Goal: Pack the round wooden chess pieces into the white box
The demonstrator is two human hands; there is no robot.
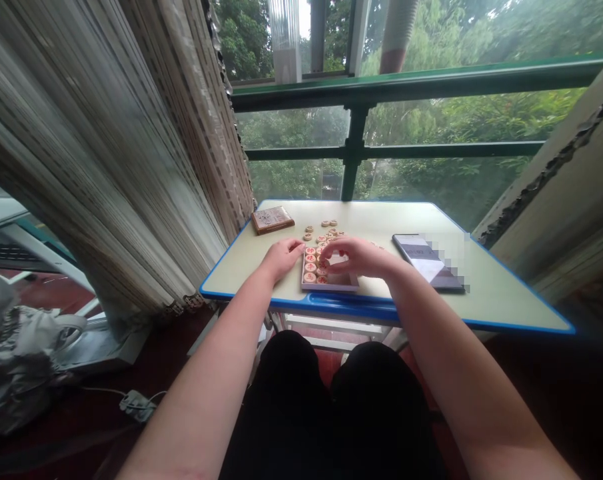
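Observation:
A shallow light-coloured box (334, 288) stands near the front edge of the table. Along its left side, round wooden Chinese chess pieces (310, 267) with red characters lie face up in rows. My left hand (282, 259) rests on the table at the box's left wall, fingers bent together against its rim. Over the box reaches my right hand (355, 257), thumb and fingers closing round a chess piece (324, 264) beside the rows. The hand hides part of the box's inside. Loose chess pieces (322, 239) lie heaped just behind the box.
On the pale table (381, 217) with blue edging, a brown wooden case (272, 220) lies at the back left. A dark flat tablet-like object (426, 261), partly blurred out, lies on the right. Curtains (181, 133) hang on both sides; a green railing (354, 143) stands behind.

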